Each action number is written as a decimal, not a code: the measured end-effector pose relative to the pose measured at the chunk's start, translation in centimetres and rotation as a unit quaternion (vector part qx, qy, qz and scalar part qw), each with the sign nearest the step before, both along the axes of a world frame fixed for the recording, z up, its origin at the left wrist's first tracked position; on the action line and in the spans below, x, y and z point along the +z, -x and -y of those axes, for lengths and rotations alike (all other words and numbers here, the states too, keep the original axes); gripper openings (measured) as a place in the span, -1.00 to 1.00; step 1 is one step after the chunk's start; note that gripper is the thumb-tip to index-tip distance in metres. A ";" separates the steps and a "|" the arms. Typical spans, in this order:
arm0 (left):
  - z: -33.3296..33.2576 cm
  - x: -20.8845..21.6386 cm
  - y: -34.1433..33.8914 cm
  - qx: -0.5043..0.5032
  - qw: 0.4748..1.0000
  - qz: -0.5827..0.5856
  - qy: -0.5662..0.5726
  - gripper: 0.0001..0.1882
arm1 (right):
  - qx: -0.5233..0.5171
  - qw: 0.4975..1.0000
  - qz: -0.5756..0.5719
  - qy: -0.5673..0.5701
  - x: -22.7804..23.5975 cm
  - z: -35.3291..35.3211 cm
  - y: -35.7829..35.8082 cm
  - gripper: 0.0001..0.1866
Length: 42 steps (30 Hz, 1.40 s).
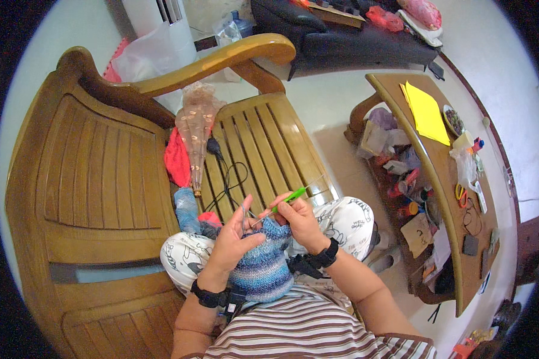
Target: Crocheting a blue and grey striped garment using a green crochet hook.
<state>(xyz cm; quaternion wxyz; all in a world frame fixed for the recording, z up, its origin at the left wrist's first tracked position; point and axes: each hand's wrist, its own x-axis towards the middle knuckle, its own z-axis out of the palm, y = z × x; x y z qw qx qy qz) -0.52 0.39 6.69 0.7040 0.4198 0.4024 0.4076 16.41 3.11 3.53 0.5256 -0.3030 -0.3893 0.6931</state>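
Observation:
A crocheted piece in blue, grey and white stripes rests in my lap against my shirt. My left hand grips its upper left edge, index finger raised with a strand of yarn over it. In my right hand is a crochet hook with a bright green handle, held between thumb and fingers. The hook's shaft slants down to the top edge of the piece, between both hands. Its tip and the stitch there are too small to make out. Black bands circle both wrists.
I sit on a wooden bench with slatted seat and back. A folded patterned umbrella, a red cloth and a black cable lie beside me. On the right stands a wooden table with yellow sheets and orange-handled scissors.

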 end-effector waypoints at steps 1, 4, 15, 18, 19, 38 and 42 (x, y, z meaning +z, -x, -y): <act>-0.1 -0.4 -0.2 -0.003 1.000 -0.001 0.003 -0.12 | 0.000 1.000 0.011 0.000 -0.3 -0.1 0.0 -0.84; -0.1 -0.4 -0.5 0.020 1.000 0.013 0.001 -0.11 | 0.007 1.000 0.024 0.003 0.2 -0.3 -0.1 -0.84; -0.1 -0.1 -1.2 0.021 0.997 0.069 0.041 -0.17 | 0.033 0.999 -0.013 0.018 -0.5 -0.8 -0.1 -0.84; -0.2 0.4 -1.4 0.017 0.997 0.072 0.033 -0.17 | 0.051 0.998 -0.029 0.005 -1.0 -0.9 0.1 -0.84; -0.2 0.2 -1.5 0.018 0.997 0.073 0.033 -0.17 | 0.043 0.999 -0.025 0.015 -0.7 -0.9 0.1 -0.84; -0.1 0.3 -0.9 0.014 0.999 -0.034 0.006 -0.26 | 0.058 0.997 0.026 -0.041 0.2 -1.3 -2.4 -0.82; -0.1 -0.2 -0.8 0.016 0.999 -0.036 -0.015 -0.28 | 0.110 0.990 0.052 -0.065 1.0 -1.8 -3.5 -0.82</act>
